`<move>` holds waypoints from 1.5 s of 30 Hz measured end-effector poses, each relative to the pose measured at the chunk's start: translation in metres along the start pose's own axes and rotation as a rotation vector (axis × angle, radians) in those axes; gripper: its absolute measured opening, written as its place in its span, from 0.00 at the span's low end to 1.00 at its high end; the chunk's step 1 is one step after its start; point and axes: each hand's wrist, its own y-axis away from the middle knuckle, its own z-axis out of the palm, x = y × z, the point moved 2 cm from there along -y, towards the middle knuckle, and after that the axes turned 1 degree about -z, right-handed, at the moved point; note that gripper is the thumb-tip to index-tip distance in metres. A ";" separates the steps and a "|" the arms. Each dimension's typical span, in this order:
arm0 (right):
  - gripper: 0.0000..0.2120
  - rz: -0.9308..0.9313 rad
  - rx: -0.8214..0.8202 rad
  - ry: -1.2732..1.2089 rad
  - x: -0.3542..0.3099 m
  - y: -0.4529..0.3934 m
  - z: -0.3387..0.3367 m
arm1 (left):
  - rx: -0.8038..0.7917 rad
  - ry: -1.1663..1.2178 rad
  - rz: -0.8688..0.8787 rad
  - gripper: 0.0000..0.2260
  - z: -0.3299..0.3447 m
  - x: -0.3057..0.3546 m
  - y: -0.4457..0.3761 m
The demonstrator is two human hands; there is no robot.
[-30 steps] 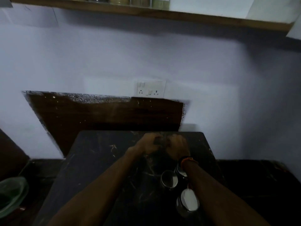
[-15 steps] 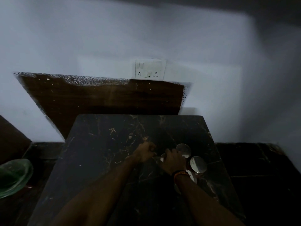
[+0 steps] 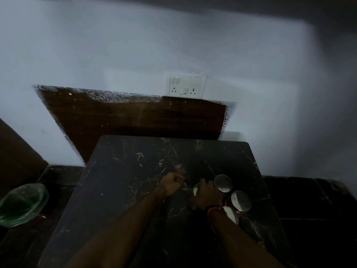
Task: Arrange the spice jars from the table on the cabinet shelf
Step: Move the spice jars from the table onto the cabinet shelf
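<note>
Several spice jars with shiny round lids stand in a cluster on the right of the dark marble table [image 3: 123, 182]. One lid [image 3: 223, 183] is farthest from me, another [image 3: 240, 201] sits to its right, and a third [image 3: 230, 214] is half hidden behind my right wrist. My right hand [image 3: 207, 196] is wrapped over a fourth jar [image 3: 195, 189], of which only a sliver of lid shows. Just left of it, my left hand [image 3: 172, 183] rests on the table as a closed fist. The cabinet shelf is out of view.
A pale wall with a white switch and socket plate [image 3: 187, 86] rises behind the table. A brown wooden board [image 3: 123, 117] leans against it. A green plastic bowl [image 3: 21, 204] lies on the dark floor to the left.
The view has tilted down, so the shelf at the top has left the frame. Both hands have come back from the table's far part to the jar cluster, and the right hand has closed over one jar.
</note>
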 end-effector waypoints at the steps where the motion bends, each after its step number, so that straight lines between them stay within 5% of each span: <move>1: 0.34 -0.022 0.013 -0.037 -0.003 0.000 -0.005 | 0.008 0.046 -0.009 0.08 0.000 0.000 0.001; 4: 0.27 -0.117 0.038 -0.171 -0.012 -0.004 -0.023 | 0.063 0.225 -0.070 0.09 0.005 -0.001 0.006; 7: 0.30 -0.225 0.011 -0.361 -0.018 -0.007 -0.049 | 0.108 0.526 -0.168 0.17 0.005 -0.003 0.011; 14: 0.34 -0.412 -0.131 -0.661 -0.029 -0.008 -0.102 | -0.116 1.135 -0.174 0.21 -0.012 -0.008 0.016; 24: 0.42 -0.478 -0.096 -0.843 -0.037 -0.011 -0.127 | -0.157 1.387 0.073 0.23 -0.033 0.008 0.024; 34: 0.33 -0.298 0.027 -1.173 -0.049 -0.021 -0.113 | 0.029 1.173 0.295 0.29 -0.035 0.034 0.040; 40: 0.46 -0.282 -0.006 -1.328 -0.058 -0.025 -0.115 | 0.161 0.859 0.379 0.33 -0.030 0.038 0.043; 45: 0.34 -0.299 -0.007 -1.345 -0.059 -0.029 -0.119 | 0.209 0.735 0.403 0.34 -0.029 0.047 0.047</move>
